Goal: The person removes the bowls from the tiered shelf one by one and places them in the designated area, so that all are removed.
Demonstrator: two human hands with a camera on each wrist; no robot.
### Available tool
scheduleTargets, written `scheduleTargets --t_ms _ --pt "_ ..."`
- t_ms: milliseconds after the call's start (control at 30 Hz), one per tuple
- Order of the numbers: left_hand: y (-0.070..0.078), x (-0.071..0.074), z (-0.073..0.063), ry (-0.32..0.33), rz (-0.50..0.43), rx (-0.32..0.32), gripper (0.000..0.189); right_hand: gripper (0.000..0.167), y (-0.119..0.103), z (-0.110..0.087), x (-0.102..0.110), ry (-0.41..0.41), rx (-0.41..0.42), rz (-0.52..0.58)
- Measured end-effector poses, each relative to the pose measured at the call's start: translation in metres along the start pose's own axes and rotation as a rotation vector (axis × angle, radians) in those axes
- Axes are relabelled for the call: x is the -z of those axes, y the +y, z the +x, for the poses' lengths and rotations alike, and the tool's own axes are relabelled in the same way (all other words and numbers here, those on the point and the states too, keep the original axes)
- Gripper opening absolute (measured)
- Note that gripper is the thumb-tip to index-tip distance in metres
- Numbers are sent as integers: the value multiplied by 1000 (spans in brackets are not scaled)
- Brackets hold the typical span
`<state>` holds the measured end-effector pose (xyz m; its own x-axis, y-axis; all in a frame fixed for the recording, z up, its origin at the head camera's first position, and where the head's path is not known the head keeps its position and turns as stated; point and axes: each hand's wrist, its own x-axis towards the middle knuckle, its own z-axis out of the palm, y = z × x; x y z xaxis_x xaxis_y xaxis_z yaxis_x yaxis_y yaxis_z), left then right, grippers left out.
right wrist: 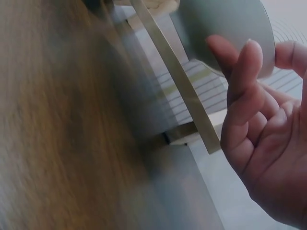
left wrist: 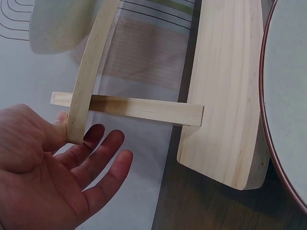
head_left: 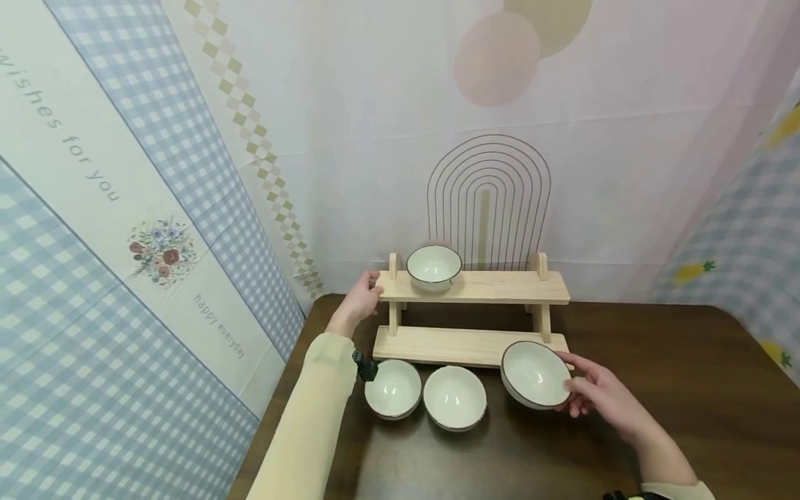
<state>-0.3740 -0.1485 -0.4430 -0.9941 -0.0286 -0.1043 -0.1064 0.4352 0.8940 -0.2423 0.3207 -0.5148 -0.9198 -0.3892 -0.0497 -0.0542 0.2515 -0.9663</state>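
Note:
A two-tier wooden rack (head_left: pixel 481 286) stands at the back of the table. My left hand (head_left: pixel 360 300) pinches the left end of its upper board (left wrist: pixel 79 117) between thumb and index finger, the other fingers spread below. My right hand (head_left: pixel 594 389) grips a white bowl (head_left: pixel 535 373) with a dark rim by its right side, tilted, over the front right of the lower board. In the right wrist view the fingers (right wrist: pixel 244 72) lie against the outside of that bowl (right wrist: pixel 225 28). Another white bowl (head_left: pixel 434 267) sits on the left part of the upper board.
Two more white bowls, a left one (head_left: pixel 393 389) and a middle one (head_left: pixel 455 398), stand side by side on the dark wooden table (head_left: pixel 431 465) in front of the rack. A patterned cloth (head_left: pixel 362 139) hangs behind, and a blue checked cloth (head_left: pixel 81 333) hangs at the left.

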Motion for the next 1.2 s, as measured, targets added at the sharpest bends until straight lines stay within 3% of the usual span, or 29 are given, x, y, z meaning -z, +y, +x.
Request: scheduleTargets --t_ms 167,500,933,1200 --pt "-3 3 1 -11 -6 1 45 61 2 -5 4 -89 37 -14" --pt "-2 2 0 -2 -23 -3 45 59 6 -6 2 -250 13 19" --pt "-1 1 3 7 -30 -1 44 62 13 5 4 -288 -42 3" --pt "2 -1 6 20 -44 18 44 61 18 14 14 -336 -28 8"
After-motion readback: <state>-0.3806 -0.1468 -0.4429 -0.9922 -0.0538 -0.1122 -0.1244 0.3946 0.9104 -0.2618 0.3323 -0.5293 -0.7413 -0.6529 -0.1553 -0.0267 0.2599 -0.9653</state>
